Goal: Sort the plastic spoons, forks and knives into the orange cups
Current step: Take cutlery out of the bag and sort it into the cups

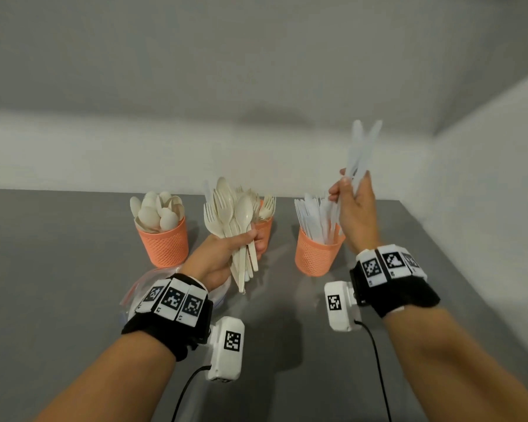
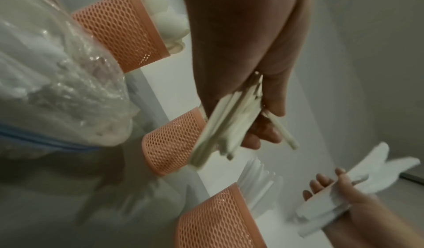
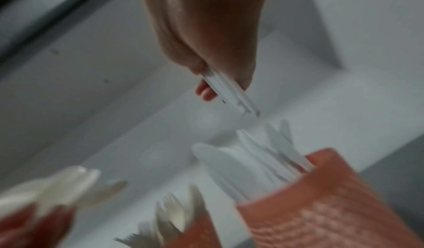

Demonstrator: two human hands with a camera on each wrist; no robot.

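Note:
Three orange mesh cups stand in a row on the grey table. The left cup [image 1: 164, 245] holds cream spoons, the middle cup [image 1: 264, 230] holds forks, and the right cup [image 1: 315, 255] holds white knives. My left hand [image 1: 226, 254] grips a mixed bundle of cream spoons and forks [image 1: 235, 217] in front of the middle cup. Raised above the right cup, my right hand [image 1: 352, 205] grips a few white knives [image 1: 360, 147], blades up. The bundle's handles [image 2: 229, 125] fan out below the left palm. The held knives [image 3: 229, 92] hang over the right cup [image 3: 321, 197].
A clear plastic bag [image 1: 141, 287] with a blue zip lies on the table under my left wrist, seen close up as the bag [image 2: 57, 88]. White walls close the table at the back and right. Bare grey tabletop [image 1: 58, 269] lies to the left and in front.

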